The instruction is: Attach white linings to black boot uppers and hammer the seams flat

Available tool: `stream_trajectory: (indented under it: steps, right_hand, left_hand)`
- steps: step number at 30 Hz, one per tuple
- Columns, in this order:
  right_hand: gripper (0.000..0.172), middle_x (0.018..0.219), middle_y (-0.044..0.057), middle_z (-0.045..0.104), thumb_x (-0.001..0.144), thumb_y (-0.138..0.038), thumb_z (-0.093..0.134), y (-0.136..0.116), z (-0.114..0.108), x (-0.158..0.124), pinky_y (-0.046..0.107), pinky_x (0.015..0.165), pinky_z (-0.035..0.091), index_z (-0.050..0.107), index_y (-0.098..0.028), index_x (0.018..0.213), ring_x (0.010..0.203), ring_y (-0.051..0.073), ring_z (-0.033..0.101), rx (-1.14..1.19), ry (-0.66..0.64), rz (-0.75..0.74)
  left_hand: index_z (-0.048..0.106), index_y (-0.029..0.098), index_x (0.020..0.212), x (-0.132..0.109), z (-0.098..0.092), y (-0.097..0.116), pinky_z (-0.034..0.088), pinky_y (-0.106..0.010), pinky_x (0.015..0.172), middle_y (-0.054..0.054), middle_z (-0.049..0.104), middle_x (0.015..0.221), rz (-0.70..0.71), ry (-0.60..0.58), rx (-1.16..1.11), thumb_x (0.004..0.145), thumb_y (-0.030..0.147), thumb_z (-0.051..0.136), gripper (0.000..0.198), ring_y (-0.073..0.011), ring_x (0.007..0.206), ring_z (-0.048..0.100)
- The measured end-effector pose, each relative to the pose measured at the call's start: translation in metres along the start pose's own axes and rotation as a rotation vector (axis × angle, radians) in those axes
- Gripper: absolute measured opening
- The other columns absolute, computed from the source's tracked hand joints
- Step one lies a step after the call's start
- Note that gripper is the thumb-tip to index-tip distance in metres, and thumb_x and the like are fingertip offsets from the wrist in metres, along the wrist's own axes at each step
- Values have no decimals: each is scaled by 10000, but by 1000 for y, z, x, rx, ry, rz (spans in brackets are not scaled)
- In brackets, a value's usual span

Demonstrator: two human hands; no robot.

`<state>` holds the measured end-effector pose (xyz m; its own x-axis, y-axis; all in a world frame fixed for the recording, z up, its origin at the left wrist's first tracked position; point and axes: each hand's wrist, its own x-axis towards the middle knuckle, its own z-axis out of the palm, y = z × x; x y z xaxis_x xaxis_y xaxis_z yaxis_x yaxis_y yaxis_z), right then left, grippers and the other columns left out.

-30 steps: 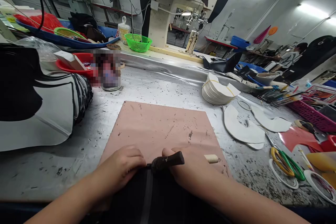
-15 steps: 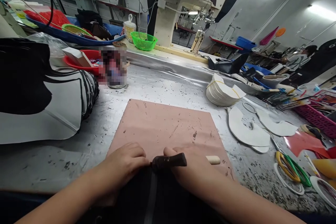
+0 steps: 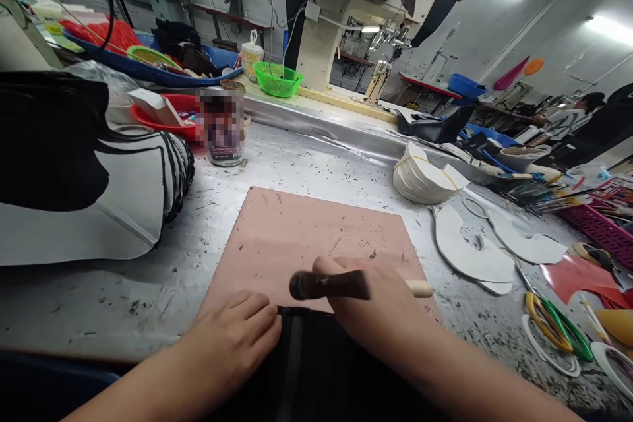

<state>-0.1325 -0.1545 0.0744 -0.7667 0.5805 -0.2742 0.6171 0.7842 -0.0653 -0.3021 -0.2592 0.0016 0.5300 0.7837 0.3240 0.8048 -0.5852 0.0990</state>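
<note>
A hammer (image 3: 329, 284) with a dark head and a pale wooden handle is in my right hand (image 3: 378, 293), whose fingers wrap round the handle. The hammer head hangs just above the edge of a black piece of material (image 3: 321, 356). That piece overlaps the near part of a pinkish-brown board (image 3: 316, 227) and carries a grey stripe down its middle. My left hand (image 3: 242, 333) is closed at the upper left edge of the black piece, its fingertips pressed on it. The lower part of the black piece runs out of view.
On the left lies a stack of black and white cut pieces (image 3: 128, 211). Banded white pieces (image 3: 428, 178), flat white shapes (image 3: 475, 254) and green-and-yellow-handled scissors (image 3: 558, 323) lie to the right. A jar (image 3: 226, 145) stands behind the board, and a sewing machine (image 3: 321, 39) beyond it.
My right hand has lifted the hammer slightly up and to the right, off the edge of the black piece. My left hand has shifted slightly down. The whole view has swung a little.
</note>
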Motion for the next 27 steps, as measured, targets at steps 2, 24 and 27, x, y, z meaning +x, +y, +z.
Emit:
stream_trajectory:
  steps: [2,24,27]
  right_hand:
    - [195,700,-5,657,819,-79,456,-2,-1,1,254,458,227,592,-213,860,565,143,556,24,-24,-9]
    - [171,689,14,662,786,-103,479,-13,8,20,251,461,257,590,-203,869,556,159,581,32,64,-95]
    - [123,689,11,658,772,-114,501,-17,13,23,254,458,241,574,-193,832,565,153,576,48,33,-164]
  left_hand:
    - [593,173,957,-6,-1,5,461,-319,735,-67,636,873,8,-15,42,794,60,480,228,-202,801,547]
    - [613,103,907,-13,5,20,455,-323,641,-76,611,731,-13,115,166,807,38,385,257,-204,690,551]
    - [620,118,889,-15,9,31,457,-343,657,-95,649,774,-59,100,267,760,31,380,286,-221,716,571]
